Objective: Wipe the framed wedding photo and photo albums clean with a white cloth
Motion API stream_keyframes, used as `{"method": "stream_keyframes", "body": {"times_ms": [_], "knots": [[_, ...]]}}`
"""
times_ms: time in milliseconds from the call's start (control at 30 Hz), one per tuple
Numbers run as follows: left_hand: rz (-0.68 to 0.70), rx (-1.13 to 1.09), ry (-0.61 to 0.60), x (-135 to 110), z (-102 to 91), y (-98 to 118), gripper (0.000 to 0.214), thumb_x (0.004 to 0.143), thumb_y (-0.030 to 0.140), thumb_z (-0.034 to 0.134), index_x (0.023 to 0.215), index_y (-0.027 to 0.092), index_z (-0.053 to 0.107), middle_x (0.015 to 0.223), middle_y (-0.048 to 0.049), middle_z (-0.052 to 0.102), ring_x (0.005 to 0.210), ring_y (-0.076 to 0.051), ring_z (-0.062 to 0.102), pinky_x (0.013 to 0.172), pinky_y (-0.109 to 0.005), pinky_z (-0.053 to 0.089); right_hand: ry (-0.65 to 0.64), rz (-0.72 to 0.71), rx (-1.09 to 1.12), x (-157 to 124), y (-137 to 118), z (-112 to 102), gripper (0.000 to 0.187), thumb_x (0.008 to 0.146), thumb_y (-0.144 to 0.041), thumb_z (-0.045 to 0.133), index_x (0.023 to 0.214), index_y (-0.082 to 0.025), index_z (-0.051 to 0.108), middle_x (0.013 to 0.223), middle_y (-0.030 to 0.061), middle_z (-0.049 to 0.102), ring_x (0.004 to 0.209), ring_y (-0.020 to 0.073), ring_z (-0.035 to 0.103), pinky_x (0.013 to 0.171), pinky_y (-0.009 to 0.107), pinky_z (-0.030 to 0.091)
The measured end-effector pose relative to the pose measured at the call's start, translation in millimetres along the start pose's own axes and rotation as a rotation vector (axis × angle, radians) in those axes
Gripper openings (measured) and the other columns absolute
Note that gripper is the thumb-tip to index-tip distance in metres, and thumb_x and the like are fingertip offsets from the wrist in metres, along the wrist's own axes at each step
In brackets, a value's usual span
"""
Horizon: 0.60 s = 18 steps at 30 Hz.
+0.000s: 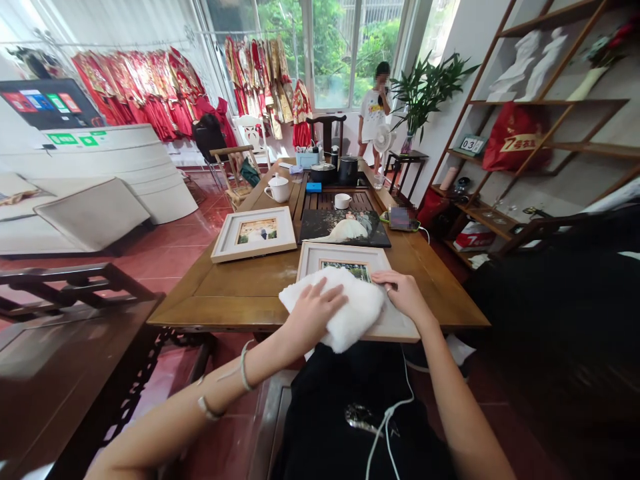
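A white fluffy cloth (357, 310) lies across the lower part of a light wooden picture frame (395, 330) at the table's near edge. My left hand (317, 307) rests on top of the cloth, fingers spread and slightly bent. My right hand (400, 290) touches the inside of the same frame, right of its small photo (357, 270). Its index finger reaches toward the photo while the other fingers curl in; whether they pinch anything is hidden. Beyond, to the left, another framed photo (257, 231) lies face up. A dark picture panel (345, 228) with a white gown lies behind the cloth.
On the wooden table (215, 293) stand a white lidded teapot (278, 188), a white cup (343, 201), a blue box (314, 188) and a black kettle (349, 170). A phone (401, 219) with a cable lies at right. A person (373, 110) stands near the window.
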<state>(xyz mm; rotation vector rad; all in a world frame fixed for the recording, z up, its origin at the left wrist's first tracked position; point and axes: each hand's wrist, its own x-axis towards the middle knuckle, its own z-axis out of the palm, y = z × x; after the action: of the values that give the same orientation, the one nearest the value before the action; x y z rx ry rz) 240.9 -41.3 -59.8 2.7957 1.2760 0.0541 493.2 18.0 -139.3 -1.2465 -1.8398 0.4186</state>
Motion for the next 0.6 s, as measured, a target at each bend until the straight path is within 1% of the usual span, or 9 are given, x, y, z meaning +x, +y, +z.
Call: {"method": "stream_keyframes", "body": {"times_ms": [67, 133, 267, 367, 500, 600], "knots": [[-0.07, 0.099, 0.04, 18, 8.9, -1, 0.049, 0.083, 0.001, 0.044, 0.127, 0.022, 0.054, 0.146, -0.0063, 0.044, 0.137, -0.035, 0.032, 0.103, -0.054, 0.04, -0.014, -0.003, -0.011, 0, 1, -1, 0.042, 0.068, -0.002, 0.043, 0.082, -0.022, 0.077, 0.097, 0.0029, 0.076, 0.099, 0.0202, 0.07, 0.096, 0.037, 0.052], [-0.14, 0.172, 0.071, 37, 14.0, -5, 0.045, 0.087, 0.003, 0.04, 0.126, 0.022, 0.054, 0.146, -0.008, 0.043, 0.136, -0.036, 0.033, 0.102, -0.057, 0.039, -0.019, 0.005, -0.021, 0, 1, -1, 0.042, 0.069, -0.003, 0.043, 0.082, -0.022, 0.077, 0.098, 0.0039, 0.076, 0.099, 0.0209, 0.07, 0.096, 0.038, 0.052], [-0.249, 0.225, 0.126, 72, 14.7, -13, 0.043, 0.091, 0.004, 0.035, 0.125, 0.022, 0.053, 0.146, -0.01, 0.041, 0.135, -0.036, 0.034, 0.102, -0.061, 0.036, -0.03, 0.014, -0.017, 0, 2, -1, 0.043, 0.07, -0.003, 0.043, 0.089, -0.02, 0.077, 0.101, 0.0052, 0.075, 0.102, 0.0217, 0.069, 0.099, 0.04, 0.05], [-0.234, 0.191, 0.151, 94, 11.1, -15, 0.041, 0.091, 0.003, 0.034, 0.122, 0.02, 0.053, 0.141, -0.0112, 0.046, 0.133, -0.034, 0.036, 0.101, -0.057, 0.039, -0.035, 0.009, -0.014, 1, 2, -1, 0.044, 0.069, -0.002, 0.043, 0.088, -0.021, 0.077, 0.1, 0.0049, 0.076, 0.101, 0.0214, 0.069, 0.099, 0.04, 0.05], [-0.195, 0.137, 0.139, 117, 6.2, -9, 0.036, 0.091, 0.004, 0.032, 0.117, 0.015, 0.055, 0.125, -0.0141, 0.056, 0.12, -0.032, 0.046, 0.088, -0.049, 0.049, -0.031, 0.001, -0.032, 2, 2, -2, 0.043, 0.067, -0.002, 0.043, 0.083, -0.022, 0.078, 0.096, 0.0038, 0.076, 0.098, 0.0206, 0.069, 0.095, 0.036, 0.051], [-0.097, 0.108, 0.12, 130, 5.6, -6, 0.04, 0.089, 0.002, 0.036, 0.119, 0.019, 0.056, 0.126, -0.0107, 0.056, 0.121, -0.031, 0.045, 0.089, -0.047, 0.049, -0.045, -0.013, -0.061, 1, 0, -4, 0.042, 0.068, -0.002, 0.043, 0.081, -0.022, 0.077, 0.096, 0.0035, 0.076, 0.093, 0.0208, 0.07, 0.088, 0.033, 0.052]]}}
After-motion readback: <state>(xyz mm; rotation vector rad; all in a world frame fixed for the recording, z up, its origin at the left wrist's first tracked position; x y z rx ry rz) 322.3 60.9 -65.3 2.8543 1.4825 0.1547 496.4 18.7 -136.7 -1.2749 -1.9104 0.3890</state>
